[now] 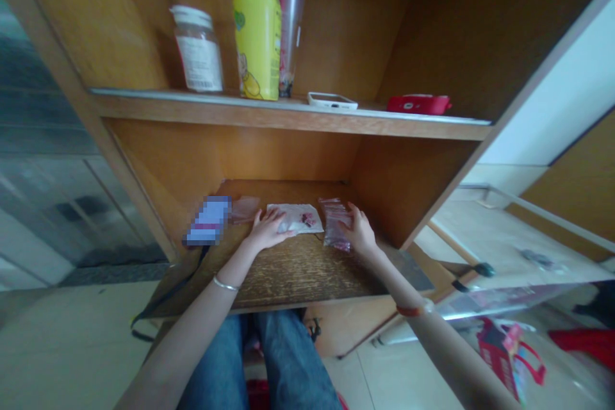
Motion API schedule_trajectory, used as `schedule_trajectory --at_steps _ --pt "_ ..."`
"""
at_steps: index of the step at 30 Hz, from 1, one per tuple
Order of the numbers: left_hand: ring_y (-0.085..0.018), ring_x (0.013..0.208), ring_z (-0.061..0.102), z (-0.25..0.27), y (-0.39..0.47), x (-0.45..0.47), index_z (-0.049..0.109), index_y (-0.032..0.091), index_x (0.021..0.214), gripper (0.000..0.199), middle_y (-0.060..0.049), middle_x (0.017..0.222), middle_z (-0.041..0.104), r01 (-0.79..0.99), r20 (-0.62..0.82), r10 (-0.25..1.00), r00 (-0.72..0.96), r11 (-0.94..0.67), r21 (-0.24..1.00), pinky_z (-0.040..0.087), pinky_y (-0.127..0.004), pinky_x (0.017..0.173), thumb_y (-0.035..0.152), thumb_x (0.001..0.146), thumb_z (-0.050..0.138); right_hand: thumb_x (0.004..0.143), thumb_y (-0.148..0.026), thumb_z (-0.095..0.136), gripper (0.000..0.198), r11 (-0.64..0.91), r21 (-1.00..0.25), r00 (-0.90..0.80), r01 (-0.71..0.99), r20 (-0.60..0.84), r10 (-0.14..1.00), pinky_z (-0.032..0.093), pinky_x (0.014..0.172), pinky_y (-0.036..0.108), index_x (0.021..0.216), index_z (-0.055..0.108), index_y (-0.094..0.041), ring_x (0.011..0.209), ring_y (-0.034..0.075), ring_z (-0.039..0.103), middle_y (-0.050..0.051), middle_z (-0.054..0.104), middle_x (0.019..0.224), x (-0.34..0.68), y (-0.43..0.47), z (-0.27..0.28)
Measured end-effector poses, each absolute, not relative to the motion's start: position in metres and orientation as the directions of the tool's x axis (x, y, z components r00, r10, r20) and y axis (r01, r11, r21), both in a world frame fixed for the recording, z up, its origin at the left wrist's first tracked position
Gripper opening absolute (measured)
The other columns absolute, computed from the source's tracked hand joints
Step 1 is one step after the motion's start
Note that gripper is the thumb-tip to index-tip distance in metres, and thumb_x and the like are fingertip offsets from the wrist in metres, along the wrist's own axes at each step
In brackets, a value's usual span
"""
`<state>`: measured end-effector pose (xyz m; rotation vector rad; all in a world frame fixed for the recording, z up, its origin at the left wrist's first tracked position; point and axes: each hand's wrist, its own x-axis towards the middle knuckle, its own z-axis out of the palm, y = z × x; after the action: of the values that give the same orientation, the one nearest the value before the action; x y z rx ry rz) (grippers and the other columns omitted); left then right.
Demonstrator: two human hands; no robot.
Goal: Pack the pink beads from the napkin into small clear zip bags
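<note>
On the wooden desk lies a white sheet or flat packet [307,213] with a small cluster of dark reddish pieces [308,220] on its right part. My left hand [270,230] rests over the sheet's left end, fingers stretched out and apart. Just right of the sheet is a pile of clear plastic bags [335,221]. My right hand [360,234] is at that pile's right edge, its fingers spread and the fingertips touching or nearly touching the plastic. A faint pinkish clear packet [244,209] lies left of my left hand.
A blurred-out phone [207,221] with a dark strap [180,291] lies at the desk's left. On the shelf above stand a white-capped jar [198,51], a yellow bottle [258,32], a cup with a straw [289,32], a white phone [332,101] and a red case [418,104].
</note>
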<state>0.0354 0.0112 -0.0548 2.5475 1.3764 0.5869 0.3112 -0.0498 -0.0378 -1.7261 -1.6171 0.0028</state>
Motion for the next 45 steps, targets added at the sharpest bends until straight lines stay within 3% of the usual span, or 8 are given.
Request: schedule_trajectory --at_steps 5,11,20,25,29,34,38,45 --pt "-0.031 0.138 0.022 -0.048 0.007 0.036 0.039 0.024 0.136 0.074 -0.01 0.146 0.036 0.836 0.165 0.856 0.49 -0.515 0.191 0.007 -0.056 0.111 0.07 0.078 0.04 0.087 -0.043 0.044 0.074 -0.185 -0.323 0.277 0.928 0.266 0.923 0.042 0.091 0.049 0.146 0.014 -0.013 0.122 0.037 0.045 0.025 0.03 0.143 0.279 -0.068 -0.034" --pt "-0.03 0.137 0.024 -0.049 0.005 0.037 0.041 0.023 0.134 0.07 -0.011 0.144 0.038 0.848 0.201 0.862 0.466 -0.5 0.176 0.009 -0.055 0.111 0.065 0.079 0.044 0.091 -0.05 0.032 0.074 -0.166 -0.175 0.177 0.971 0.054 0.983 0.026 0.105 0.051 0.147 0.008 -0.008 0.137 0.035 0.022 0.023 0.011 0.151 0.274 -0.068 -0.046" --pt "-0.027 0.131 0.037 -0.049 0.005 0.042 0.051 0.017 0.125 0.05 -0.013 0.135 0.05 0.89 0.326 0.889 0.321 -0.401 0.217 0.016 -0.053 0.11 0.046 0.093 0.026 0.09 -0.057 0.029 0.076 -0.058 -0.123 0.056 0.991 -0.016 0.998 0.014 0.11 0.051 0.148 0.002 -0.016 0.141 0.03 0.008 0.015 0.002 0.154 0.297 -0.054 -0.036" --pt "-0.033 0.123 0.045 -0.044 0.011 0.036 0.05 0.004 0.125 0.044 -0.024 0.131 0.05 0.986 0.409 0.912 -0.018 -0.051 0.158 0.032 -0.046 0.1 0.024 0.09 0.032 0.09 -0.053 0.031 0.073 0.018 -0.105 -0.005 0.994 0.119 0.993 0.015 0.11 0.052 0.148 0.007 -0.016 0.141 0.031 0.01 0.017 0.009 0.153 0.281 -0.046 -0.023" --pt "-0.033 0.11 0.056 -0.043 0.016 0.029 0.055 0.001 0.117 0.039 -0.025 0.115 0.06 0.988 0.296 0.948 -0.116 0.079 0.134 0.038 -0.045 0.093 0.016 0.084 0.04 0.091 -0.055 0.025 0.07 0.147 -0.189 -0.111 0.971 0.189 0.976 0.019 0.107 0.054 0.148 0.01 -0.016 0.141 0.03 0.012 0.017 0.012 0.153 0.249 -0.038 -0.016" --pt "-0.027 0.092 0.065 -0.037 0.017 0.024 0.067 0.009 0.096 0.03 -0.018 0.088 0.07 0.991 0.24 0.968 -0.073 0.044 0.123 0.042 -0.04 0.087 0.007 0.079 0.042 0.091 -0.046 0.035 0.066 0.281 -0.225 -0.239 0.933 0.197 0.951 0.018 0.109 0.047 0.144 0.024 -0.007 0.139 0.029 0.019 0.02 0.021 0.15 0.207 -0.024 -0.019" --pt "-0.025 0.082 0.067 -0.029 0.013 0.024 0.064 0.011 0.107 0.034 -0.015 0.081 0.071 0.986 0.403 0.911 -0.085 0.02 0.164 0.042 -0.042 0.087 0.01 0.083 0.04 0.091 -0.036 0.041 0.048 0.341 -0.208 -0.298 0.917 0.21 0.931 0.018 0.107 0.048 0.132 0.047 -0.011 0.137 0.029 0.025 0.02 0.036 0.144 0.185 -0.012 -0.026" --pt "-0.018 0.087 0.067 -0.032 0.003 0.041 0.044 0.017 0.134 0.043 -0.01 0.098 0.071 0.853 0.732 0.667 0.135 -0.454 0.256 0.049 -0.032 0.083 0.021 0.091 0.039 0.083 -0.019 0.05 0.027 0.534 -0.364 -0.364 0.763 0.441 0.821 0.03 0.098 0.043 0.106 0.065 -0.017 0.115 0.024 0.051 0.012 0.062 0.119 0.169 -0.007 -0.029"
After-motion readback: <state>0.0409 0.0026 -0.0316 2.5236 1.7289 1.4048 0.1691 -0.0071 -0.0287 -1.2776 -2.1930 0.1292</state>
